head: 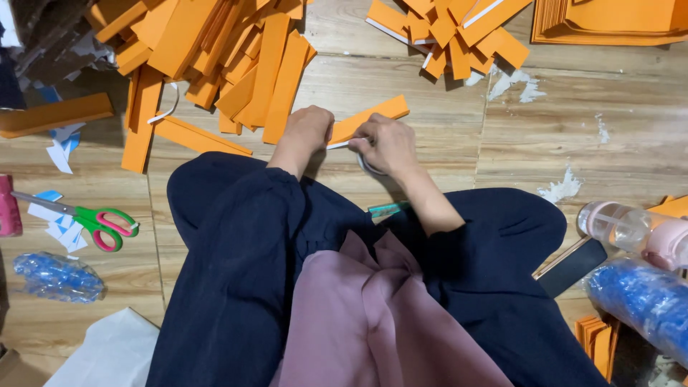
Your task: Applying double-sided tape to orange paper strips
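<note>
Person seated cross-legged on wooden floor (pixel 573 136). Left hand (pixel 309 129) presses near end of orange paper strip (pixel 369 119); fingers curled over it. Right hand (pixel 387 143) closed on strip's lower edge and white tape roll (pixel 369 166), roll mostly hidden beneath it. Strip lies tilted on floor just ahead of knees. Large strip pile (pixel 215 57) crowds left; smaller pile (pixel 451 32) sits ahead right. Bare boards right of hands. Scissors (pixel 86 218) lie far left, well apart.

Even, soft indoor light, short shadows beneath the paper; focus sharp, corners perhaps slightly stretched, far-left corner dim.
</note>
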